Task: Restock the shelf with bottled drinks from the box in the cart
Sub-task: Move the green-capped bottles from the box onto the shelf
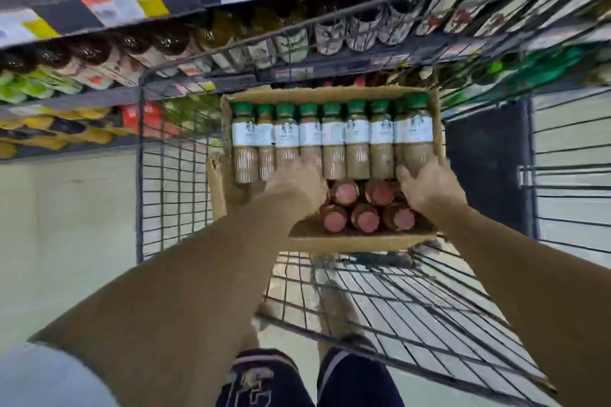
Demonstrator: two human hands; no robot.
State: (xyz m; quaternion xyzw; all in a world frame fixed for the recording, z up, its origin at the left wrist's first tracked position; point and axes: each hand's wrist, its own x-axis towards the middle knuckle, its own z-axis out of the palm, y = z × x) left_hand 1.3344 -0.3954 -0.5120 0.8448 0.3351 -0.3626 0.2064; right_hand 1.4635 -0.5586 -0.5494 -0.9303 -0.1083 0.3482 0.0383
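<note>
A cardboard box [330,94] sits in a wire cart [172,175]. Inside lies a row of several bottles [357,142] with green caps, white labels and tan drink. Below them, several pink-capped bottles [365,218] point toward me. My left hand [294,185] reaches into the box and rests on the bottoms of the lying bottles near the middle. My right hand [426,185] touches the bottom of the rightmost lying bottle. The picture is blurred, so the finger grip is unclear.
Shelves [99,10] full of bottled drinks with price tags run across the top and left. The cart's wire walls rise around the box, and a folded wire seat [413,307] lies below it. Pale floor shows at left.
</note>
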